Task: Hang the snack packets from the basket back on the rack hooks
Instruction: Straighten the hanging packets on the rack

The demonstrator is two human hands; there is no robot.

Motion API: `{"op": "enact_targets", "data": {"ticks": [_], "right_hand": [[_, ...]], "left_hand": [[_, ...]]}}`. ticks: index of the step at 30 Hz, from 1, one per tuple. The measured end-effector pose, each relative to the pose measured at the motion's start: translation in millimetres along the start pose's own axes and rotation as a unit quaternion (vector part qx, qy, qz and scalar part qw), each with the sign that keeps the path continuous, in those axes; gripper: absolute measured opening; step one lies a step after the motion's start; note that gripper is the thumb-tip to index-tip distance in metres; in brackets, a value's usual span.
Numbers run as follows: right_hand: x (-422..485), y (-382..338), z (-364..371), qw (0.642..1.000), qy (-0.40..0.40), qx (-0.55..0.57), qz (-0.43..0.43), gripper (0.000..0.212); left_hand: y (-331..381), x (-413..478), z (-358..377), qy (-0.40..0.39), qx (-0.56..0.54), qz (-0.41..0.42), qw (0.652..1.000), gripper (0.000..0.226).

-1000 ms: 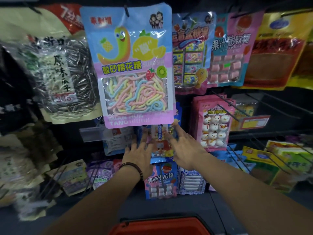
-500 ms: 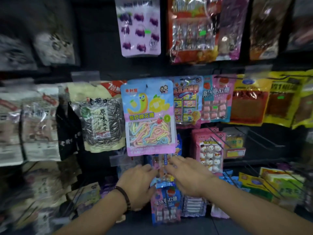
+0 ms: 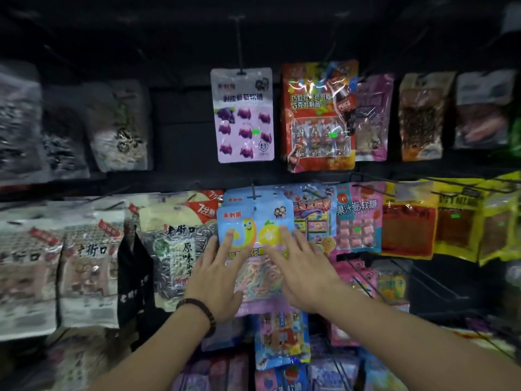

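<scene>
From the head camera, you are laying both hands flat against the blue marshmallow packet (image 3: 255, 244), which is hanging on its rack hook (image 3: 253, 194) in the middle row. Your left hand (image 3: 215, 280), the one with the bead bracelet (image 3: 198, 310), is spreading its fingers (image 3: 229, 241) over the packet's left half; your right hand (image 3: 303, 270) is covering the right half. Both are open and pressing, gripping nothing. You are probably smoothing the packet so it is facing forward and sitting square against the ones behind it. The sunflower seed bag (image 3: 176, 249) is hanging just beside it on the left. The basket is not showing in this view.
</scene>
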State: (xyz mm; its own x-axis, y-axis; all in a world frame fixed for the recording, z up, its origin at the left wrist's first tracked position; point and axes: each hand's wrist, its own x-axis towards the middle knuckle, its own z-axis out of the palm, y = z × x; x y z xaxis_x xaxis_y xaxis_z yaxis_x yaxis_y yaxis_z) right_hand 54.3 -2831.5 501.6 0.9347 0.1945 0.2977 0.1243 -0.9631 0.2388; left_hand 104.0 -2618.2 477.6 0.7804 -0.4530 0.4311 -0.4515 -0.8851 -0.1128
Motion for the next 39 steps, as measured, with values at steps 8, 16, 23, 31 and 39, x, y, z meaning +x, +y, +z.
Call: {"op": "enact_targets", "data": {"ticks": [8, 16, 23, 31, 39], "right_hand": [[27.9, 6.9, 21.3, 0.999, -0.015, 0.04, 0.024, 0.102], [53.0, 17.3, 26.1, 0.998, -0.011, 0.057, 0.032, 0.095], [66.9, 29.3, 24.4, 0.998, -0.035, 0.047, 0.027, 0.097], [57.4, 23.4, 8.6, 0.999, -0.042, 0.009, 0.024, 0.091], [41.2, -33.9, -12.4, 0.998, -0.006, -0.009, -0.065, 0.069]], "left_hand": [[11.6, 25.1, 23.3, -0.008, 0.024, -0.026, 0.999, 0.12], [12.2, 58.8, 46.3, -0.002, 0.055, -0.06, 0.997, 0.133], [7.6, 73.6, 42.0, -0.01, 0.074, -0.068, 0.995, 0.119], [1.8, 60.8, 30.0, 0.007, 0.061, -0.046, 0.997, 0.096], [-44.7, -5.6, -0.1, 0.119, 0.093, -0.035, 0.988, 0.052]]}}
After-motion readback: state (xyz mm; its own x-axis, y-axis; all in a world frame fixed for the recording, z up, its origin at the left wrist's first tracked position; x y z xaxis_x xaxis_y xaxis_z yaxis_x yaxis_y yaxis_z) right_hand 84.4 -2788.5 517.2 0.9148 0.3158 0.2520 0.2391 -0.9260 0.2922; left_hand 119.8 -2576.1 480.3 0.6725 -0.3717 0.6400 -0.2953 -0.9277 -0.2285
